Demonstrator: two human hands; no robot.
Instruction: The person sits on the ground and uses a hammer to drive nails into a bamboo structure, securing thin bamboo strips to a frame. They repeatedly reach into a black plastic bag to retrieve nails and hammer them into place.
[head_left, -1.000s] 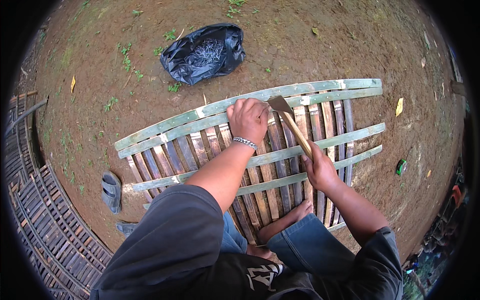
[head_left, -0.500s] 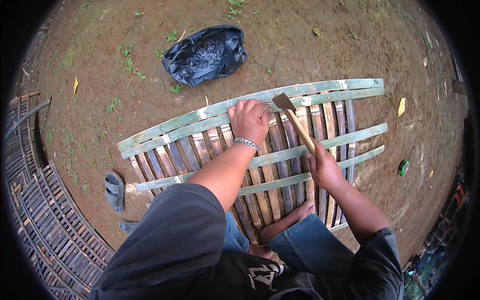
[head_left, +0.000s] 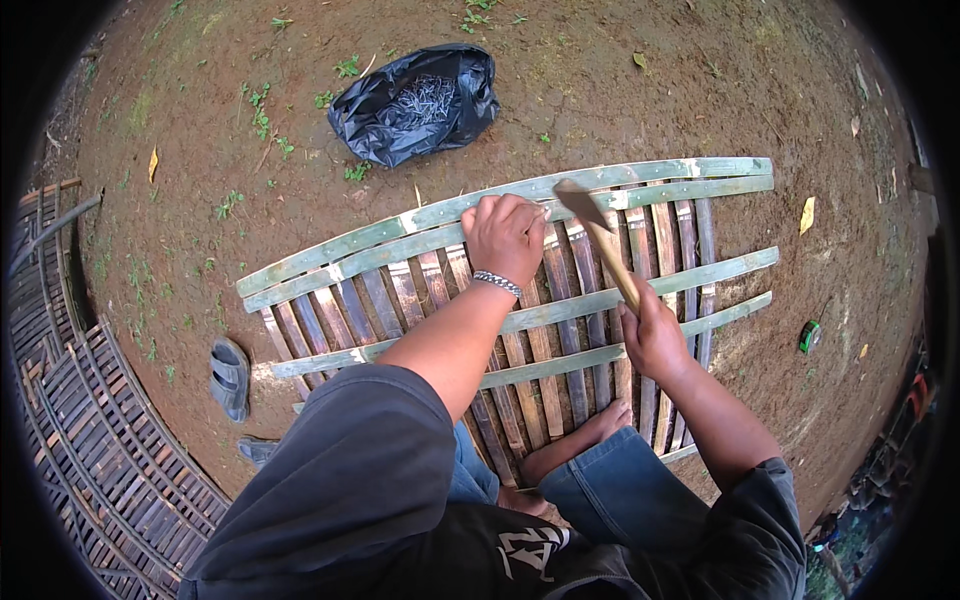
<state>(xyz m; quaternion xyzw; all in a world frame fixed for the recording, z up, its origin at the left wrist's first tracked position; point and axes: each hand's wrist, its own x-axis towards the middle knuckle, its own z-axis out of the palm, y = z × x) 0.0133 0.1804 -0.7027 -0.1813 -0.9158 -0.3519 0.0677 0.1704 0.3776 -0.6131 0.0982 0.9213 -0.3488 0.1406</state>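
Note:
My right hand is closed around the wooden handle of a hatchet. Its dark metal head, blurred by motion, is over the upper green bamboo strips, just right of my left hand. That hand rests on the strips with thumb and fingertips pinched together, on what looks like a nail, mostly hidden by the fingers. Beneath both hands lies a slatted bamboo panel: brown and dark slats run toward me, with long green strips across them. Small nail heads dot the upper strips.
Beyond the panel, a black plastic bag lies open with many nails inside. Sandals sit at the left, near another slatted bamboo panel. A green tape measure lies on the soil at right. My bare foot presses on the slats.
The hatchet head has shifted slightly right and turned, and is now blurred. My left hand keeps its pinch at the same spot on the strips. The whole view has shifted a little.

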